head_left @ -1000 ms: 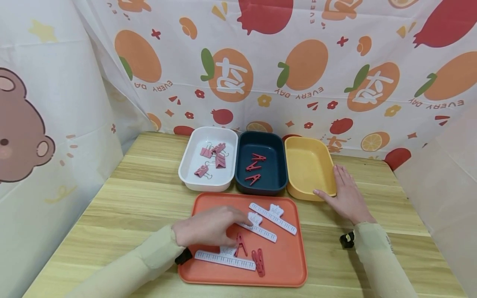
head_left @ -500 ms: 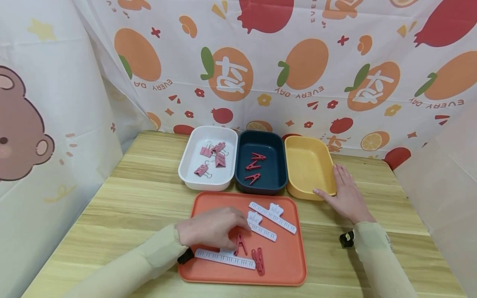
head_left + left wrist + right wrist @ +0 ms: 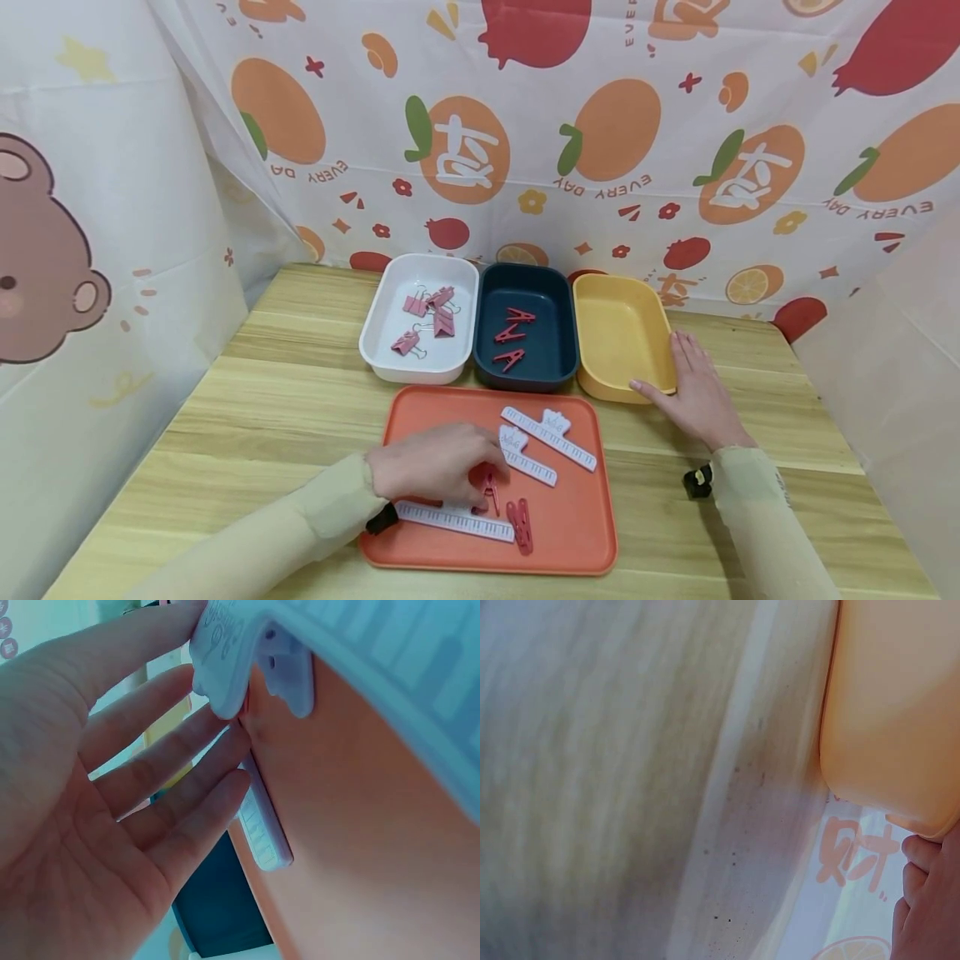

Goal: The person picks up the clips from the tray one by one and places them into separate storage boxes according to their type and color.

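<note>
In the head view, my left hand (image 3: 442, 465) is low over the orange tray (image 3: 573, 542), thumb and index finger pinching a red clothespin (image 3: 491, 490). Its other fingers spread fairly straight in the left wrist view, where a white clip (image 3: 221, 652) with a piano-key bar hides the fingertips. A second red clothespin (image 3: 523, 527) lies near the tray's front, touching the end of a white piano-key clip (image 3: 457, 521). Two similar clips, one white clip (image 3: 531, 467) and another white clip (image 3: 551, 437), lie farther back. My right hand (image 3: 701, 396) rests straight-fingered against the yellow box (image 3: 588, 367), thumb at its front rim.
Behind the tray, a white box (image 3: 375, 350) holds several pink binder clips (image 3: 444, 323). Beside it, a dark blue box (image 3: 558, 333) holds three red clothespins (image 3: 510, 335). The boxes stand side by side on a wooden table (image 3: 262, 400) before a fruit-printed cloth (image 3: 525, 125).
My left hand has shifted slightly right, and the red clothespin at its fingertips has moved and turned with it. My right hand stays on the yellow box.
</note>
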